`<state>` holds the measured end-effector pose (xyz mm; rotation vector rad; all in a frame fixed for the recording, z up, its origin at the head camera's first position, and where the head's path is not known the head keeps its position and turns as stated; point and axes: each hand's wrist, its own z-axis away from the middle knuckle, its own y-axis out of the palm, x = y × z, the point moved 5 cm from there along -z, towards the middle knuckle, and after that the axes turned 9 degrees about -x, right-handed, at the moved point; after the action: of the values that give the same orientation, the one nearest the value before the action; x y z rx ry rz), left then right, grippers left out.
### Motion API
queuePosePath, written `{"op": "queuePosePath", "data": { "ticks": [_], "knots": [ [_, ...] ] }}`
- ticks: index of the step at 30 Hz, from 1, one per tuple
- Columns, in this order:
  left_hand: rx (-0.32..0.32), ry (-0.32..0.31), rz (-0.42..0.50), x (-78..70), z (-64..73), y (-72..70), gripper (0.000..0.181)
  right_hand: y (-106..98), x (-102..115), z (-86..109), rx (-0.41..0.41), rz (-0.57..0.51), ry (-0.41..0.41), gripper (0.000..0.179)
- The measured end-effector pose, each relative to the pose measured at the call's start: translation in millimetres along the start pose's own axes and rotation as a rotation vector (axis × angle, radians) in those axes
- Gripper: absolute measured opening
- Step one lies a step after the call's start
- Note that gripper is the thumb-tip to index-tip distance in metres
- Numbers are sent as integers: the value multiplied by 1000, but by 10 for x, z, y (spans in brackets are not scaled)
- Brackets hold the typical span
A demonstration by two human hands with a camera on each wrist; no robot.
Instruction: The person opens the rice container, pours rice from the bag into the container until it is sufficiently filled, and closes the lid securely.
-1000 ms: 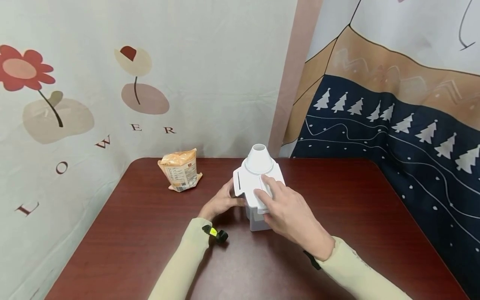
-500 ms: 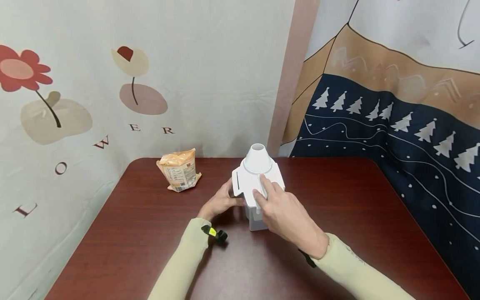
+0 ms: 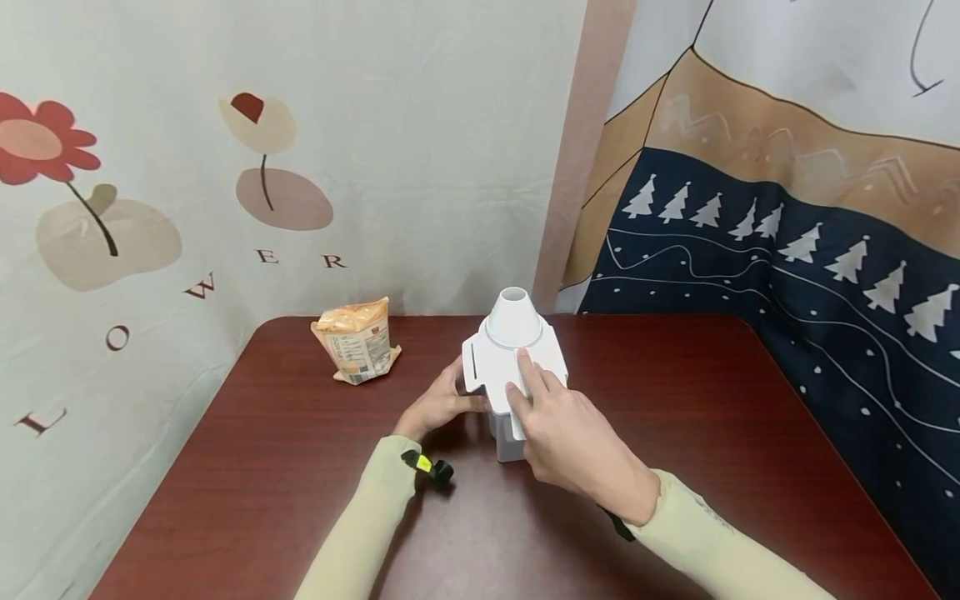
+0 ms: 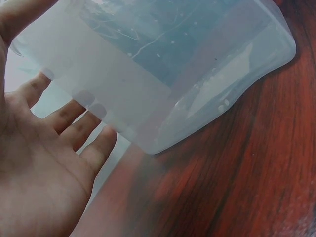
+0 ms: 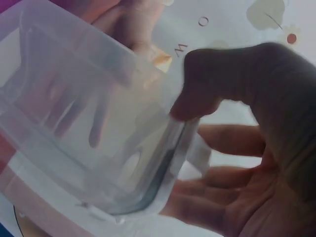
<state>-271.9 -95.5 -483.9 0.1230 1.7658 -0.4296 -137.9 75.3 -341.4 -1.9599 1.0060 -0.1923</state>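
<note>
A translucent plastic box (image 4: 128, 89) stands on the table under a white lid (image 3: 498, 367) that has a cone-shaped spout (image 3: 514, 318). My left hand (image 3: 437, 405) grips the box from its left side. In the left wrist view its fingertips (image 4: 101, 111) lie against the wall and the thumb crosses the near side. Over the lid's front edge, my right hand (image 3: 581, 437) pinches the lid, with fingers on top and the thumb (image 5: 195, 89) at the rim. A small white flap (image 5: 198, 157) shows between thumb and fingers, and the front flap (image 3: 516, 427) hangs down.
An orange and white food packet (image 3: 360, 342) stands upright at the back left of the dark wooden table (image 3: 247, 475). Behind the table hang a light curtain (image 3: 420, 150) and a navy cloth with tree prints (image 3: 720, 283).
The lid's front flap has gone from sticking forward to hanging lower, and my right hand has shifted slightly left with it. My left hand keeps its grip on the box.
</note>
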Motion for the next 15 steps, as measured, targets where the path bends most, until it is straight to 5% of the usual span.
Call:
{"op": "queuePosePath", "data": {
  "ticks": [15],
  "knots": [
    [11,-7,15,-11,15,-5,89,-60,-68,-23,7,-103,-11,53]
  ]
}}
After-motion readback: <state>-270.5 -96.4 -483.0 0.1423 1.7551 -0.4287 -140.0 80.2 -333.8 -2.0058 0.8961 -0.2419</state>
